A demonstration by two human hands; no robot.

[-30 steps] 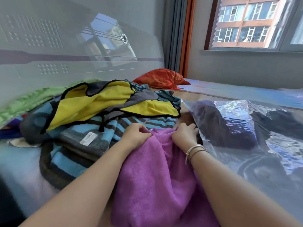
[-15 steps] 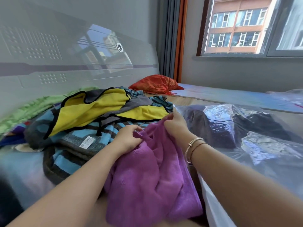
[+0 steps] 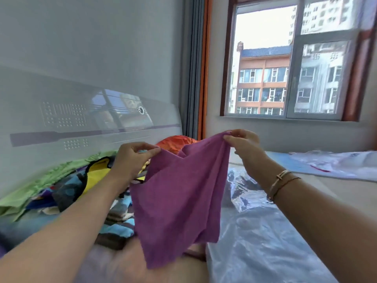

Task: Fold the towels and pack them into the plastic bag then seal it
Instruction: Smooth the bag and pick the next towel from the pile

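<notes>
We hold the purple towel (image 3: 179, 193) in the air above the bed, between the heap of unfolded towels (image 3: 81, 186) toward the headboard side and the plastic bag (image 3: 255, 231) lying flat toward the window side. The left hand (image 3: 132, 158) pinches one upper corner between thumb and fingers; the right hand (image 3: 240, 142) pinches the other upper corner, a little higher, so both hands are clamped on the cloth and stand apart. The top edge sags between the two grips, and the towel hangs with its long axis running roughly vertically, its lower edge pointing down toward our lap and skewed to one side. To do this step well, we judge that the hands should draw farther apart until the top edge is taut and level, letting the cloth fall square before the corners are brought together for the first fold. Dark folded items already show through the bag; its opening cannot be made out here. A second plastic sheet (image 3: 336, 162) lies at the far edge of the bed.
</notes>
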